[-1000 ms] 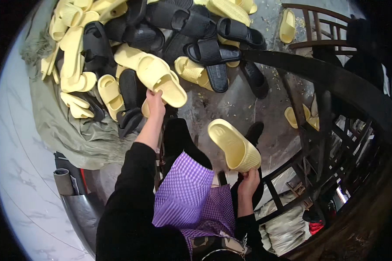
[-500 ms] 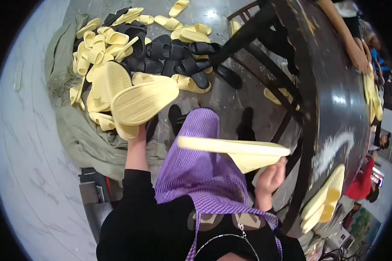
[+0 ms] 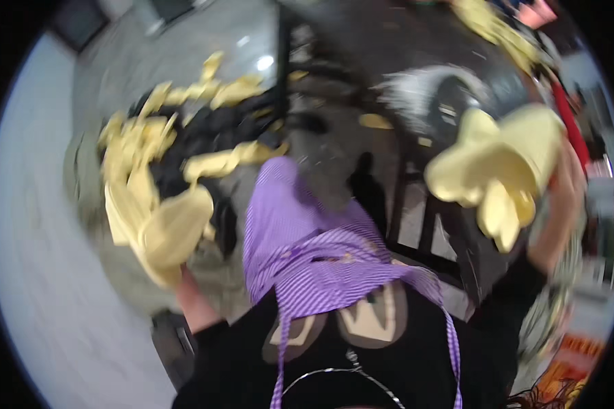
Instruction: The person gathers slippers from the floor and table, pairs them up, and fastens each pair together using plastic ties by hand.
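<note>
My left hand (image 3: 183,276), mostly hidden behind its load, holds several pale yellow slippers (image 3: 177,225) pressed together, with a smooth sole facing me. Over at the right, my right hand (image 3: 567,167) is closed on the near end of a yellow slipper (image 3: 542,133), which is smeared by motion. Just below that slipper, and partly covered by it, more yellow slippers (image 3: 505,218) show at the table's near edge. Whether they touch the held one I cannot tell.
Yellow slippers (image 3: 140,140) and black slippers (image 3: 208,133) lie heaped on the floor at the left, on greenish cloth (image 3: 82,170). A dark table (image 3: 361,41) with a whitish smear spans the far right. More yellow slippers (image 3: 491,27) lie on its far part.
My right hand has swung right and up with its slipper, from before my lap to the table edge. My left hand keeps its slippers, now lower. The whole view has turned right.
</note>
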Available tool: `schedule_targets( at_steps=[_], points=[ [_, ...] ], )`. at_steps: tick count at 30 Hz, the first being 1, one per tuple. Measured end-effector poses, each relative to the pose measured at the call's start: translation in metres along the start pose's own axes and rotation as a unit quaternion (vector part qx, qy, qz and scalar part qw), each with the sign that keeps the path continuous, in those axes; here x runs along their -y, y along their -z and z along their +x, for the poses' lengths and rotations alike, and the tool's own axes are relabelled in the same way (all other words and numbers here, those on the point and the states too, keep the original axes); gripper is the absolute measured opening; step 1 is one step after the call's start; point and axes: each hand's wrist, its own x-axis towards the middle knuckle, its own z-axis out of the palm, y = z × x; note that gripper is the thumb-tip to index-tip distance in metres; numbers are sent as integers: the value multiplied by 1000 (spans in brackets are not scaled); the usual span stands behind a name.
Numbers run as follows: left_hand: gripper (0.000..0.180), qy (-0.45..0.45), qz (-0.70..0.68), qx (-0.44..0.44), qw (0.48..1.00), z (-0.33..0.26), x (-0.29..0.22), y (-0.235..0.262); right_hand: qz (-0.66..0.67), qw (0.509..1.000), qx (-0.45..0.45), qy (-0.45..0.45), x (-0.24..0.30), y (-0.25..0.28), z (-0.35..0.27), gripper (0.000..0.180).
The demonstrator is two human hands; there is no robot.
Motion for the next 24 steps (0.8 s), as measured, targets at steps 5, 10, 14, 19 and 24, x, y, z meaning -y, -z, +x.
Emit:
schedule_targets(
  at_steps=[5,10,14,19,24],
  points=[
    [51,-403,296,4,866,51,110,-51,-134,982,117,69,-72,26,80,32],
    [59,-361,384,39,849,99,177,-190,-184,976,115,-5,-86,1,105,35],
    [51,-243,479,125,834,136,207,-267,-218,962,162,-1,-116,-29,148,33],
    [54,-156,336,157,915,169,218,-284,-227,957,119,140,-116,-40,162,35],
    [61,-40,190,234,953,187,219,-269,13,961,210,181,-50,-55,116,35]
  ],
)
